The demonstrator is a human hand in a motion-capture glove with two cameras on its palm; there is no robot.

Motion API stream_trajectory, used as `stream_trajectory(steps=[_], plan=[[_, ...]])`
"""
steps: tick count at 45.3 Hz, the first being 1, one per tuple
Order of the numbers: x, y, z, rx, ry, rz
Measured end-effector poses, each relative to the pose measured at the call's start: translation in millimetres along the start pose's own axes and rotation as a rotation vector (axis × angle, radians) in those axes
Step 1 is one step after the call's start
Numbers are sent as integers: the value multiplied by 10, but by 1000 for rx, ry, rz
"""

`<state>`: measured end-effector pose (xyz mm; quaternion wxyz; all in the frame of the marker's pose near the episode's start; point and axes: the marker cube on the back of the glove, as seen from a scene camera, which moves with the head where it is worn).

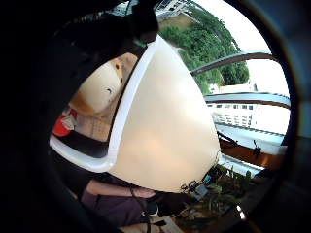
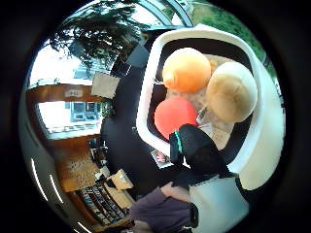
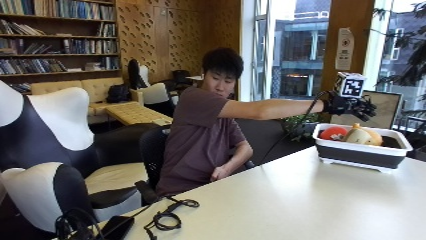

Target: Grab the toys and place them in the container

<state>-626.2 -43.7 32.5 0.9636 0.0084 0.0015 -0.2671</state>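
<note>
A white-rimmed, dark-walled container (image 3: 359, 152) stands at the far right of the white table (image 3: 299, 200). Inside it lie a red toy (image 3: 333, 133), a beige toy (image 3: 358, 135) and an orange toy (image 3: 373, 136). My gloved right hand (image 3: 351, 105) hovers just above the container's near end with its fingers relaxed and holding nothing. In the thumb side palm view, a gloved finger (image 2: 197, 148) hangs over the rim (image 2: 146, 87) beside the red toy (image 2: 175, 115), orange toy (image 2: 187, 70) and beige toy (image 2: 232, 91). The little finger side view shows the container's outer wall (image 1: 165, 126) close by.
Coiled cables (image 3: 163, 220) lie at the table's near left edge. Black-and-white chairs (image 3: 40, 140) stand to the left. A potted plant (image 3: 299, 125) sits behind the container by the window. The bare left hand (image 3: 219, 172) rests in the person's lap.
</note>
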Motion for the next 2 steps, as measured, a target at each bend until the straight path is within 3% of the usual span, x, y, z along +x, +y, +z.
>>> stream_trajectory(steps=[2], plan=[[-47,38,-29,8,-55,-89]])
